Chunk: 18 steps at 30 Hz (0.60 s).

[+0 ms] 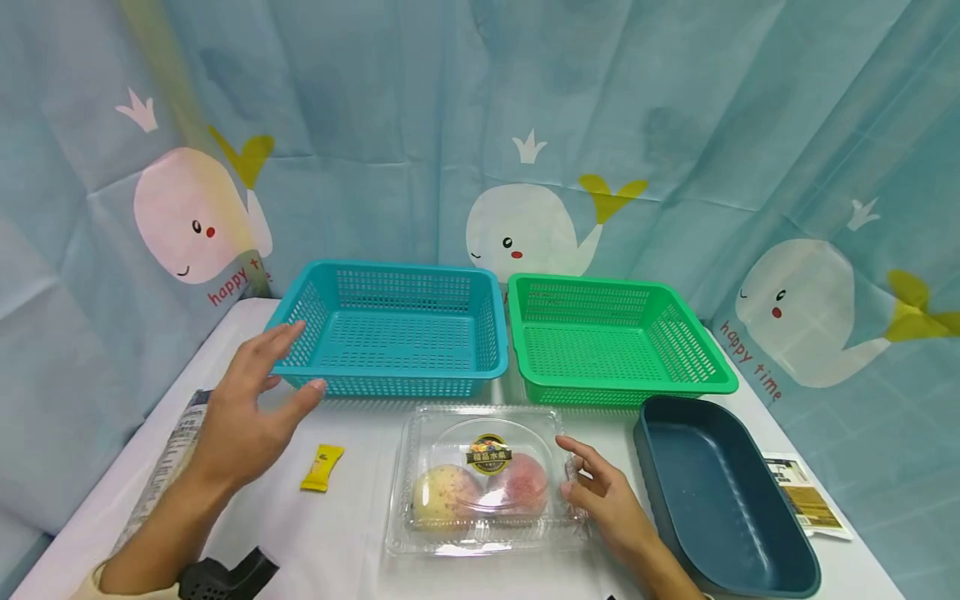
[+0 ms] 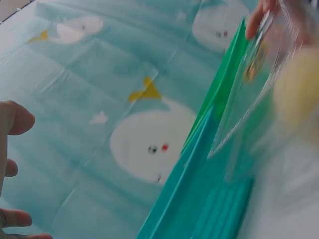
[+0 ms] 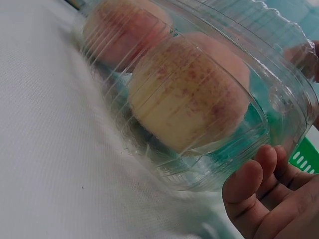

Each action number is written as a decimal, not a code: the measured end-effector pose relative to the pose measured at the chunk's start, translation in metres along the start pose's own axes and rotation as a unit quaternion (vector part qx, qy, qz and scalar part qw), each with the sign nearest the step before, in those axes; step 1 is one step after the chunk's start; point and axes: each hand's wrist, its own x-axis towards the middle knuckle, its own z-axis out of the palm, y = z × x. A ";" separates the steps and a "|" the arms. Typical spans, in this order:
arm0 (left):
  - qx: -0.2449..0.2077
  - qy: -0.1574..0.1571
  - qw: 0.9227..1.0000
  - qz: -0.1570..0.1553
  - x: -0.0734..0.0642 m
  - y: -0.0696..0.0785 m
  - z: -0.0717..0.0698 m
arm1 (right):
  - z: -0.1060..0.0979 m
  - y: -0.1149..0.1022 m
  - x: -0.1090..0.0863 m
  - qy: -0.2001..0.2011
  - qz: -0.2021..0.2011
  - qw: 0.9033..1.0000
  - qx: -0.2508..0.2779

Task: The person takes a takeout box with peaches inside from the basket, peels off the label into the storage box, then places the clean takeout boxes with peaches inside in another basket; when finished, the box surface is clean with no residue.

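Left grip (image 1: 251, 417), 精品水果 box (image 1: 489, 454), "happy time" curtain (image 1: 405, 200)

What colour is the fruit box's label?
Mainly black and gold; the head view shows the label best.

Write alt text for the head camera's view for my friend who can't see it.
A person's right hand is at the right edge of a clear plastic box holding two round fruits on a white table, while the left hand is raised, thumb and fingers apart, near a blue basket. A green basket, dark tray and yellow packet lie nearby.
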 end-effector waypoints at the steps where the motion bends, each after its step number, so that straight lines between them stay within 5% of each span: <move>1: -0.004 -0.006 1.000 0.002 -0.003 0.003 0.003 | 0.000 0.000 0.000 0.000 -0.002 1.000 -0.005; 6: -0.047 -0.037 0.998 0.004 -0.018 0.011 0.022 | -0.001 0.001 0.000 0.002 -0.004 1.000 -0.025; 18: -0.106 -0.114 0.986 -0.052 -0.043 0.002 0.066 | -0.001 0.002 0.000 0.006 0.000 0.999 -0.037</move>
